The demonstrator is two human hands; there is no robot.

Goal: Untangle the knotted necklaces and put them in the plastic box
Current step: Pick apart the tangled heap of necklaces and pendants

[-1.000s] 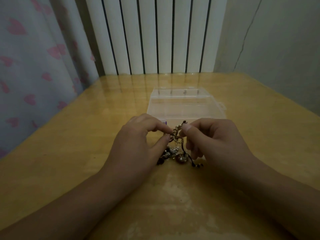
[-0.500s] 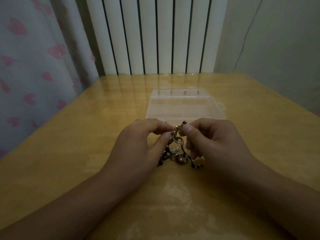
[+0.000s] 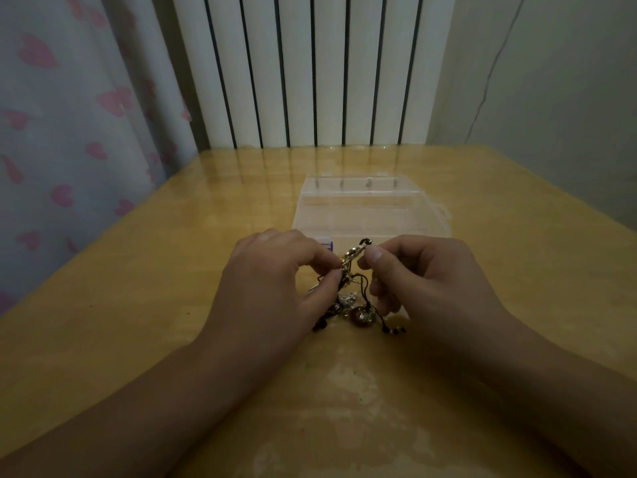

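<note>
Hands, left (image 3: 272,288) and right (image 3: 431,284), pinch tangled necklaces (image 3: 355,288) above table (image 3: 138,305).

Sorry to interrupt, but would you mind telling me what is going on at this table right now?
A person is working on a tangle of necklaces on the wooden table. The left hand and right hand each pinch the gold chain at the top, while the cords and pendants lie on the table. The clear plastic box sits just behind, with no necklace visible inside.

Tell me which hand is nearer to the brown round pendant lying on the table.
Right. The right hand has its lower curled fingers just beside the brown round pendant. The left hand pinches the tangle higher up, with other charms between it and the pendant.
</note>
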